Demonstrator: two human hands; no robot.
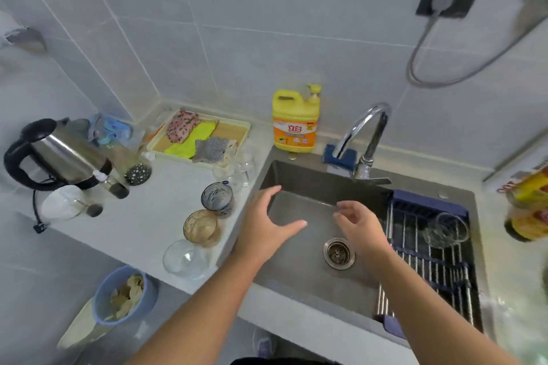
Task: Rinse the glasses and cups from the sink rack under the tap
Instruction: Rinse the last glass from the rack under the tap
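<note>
Both hands hover over the grey sink (296,281), holding nothing. My left hand (267,222) is spread open above the sink's left side, and my right hand (360,224) has loosely curled fingers above the drain (339,252). One clear glass (446,230) lies on its side on the blue sink rack (430,264) at the right. On the counter to the left stand a blue patterned glass (218,200), an amber glass (202,227) and a clear glass (185,259). The chrome tap (366,139) arches over the back of the sink; no water stream is visible.
A yellow dish-soap bottle (296,120) stands behind the sink. A tray with cloths (201,138) and more clear glassware (240,167) sit at the back left, beside a steel kettle (56,154). A blue bin (123,295) is on the floor. Bottles (527,204) stand at the right.
</note>
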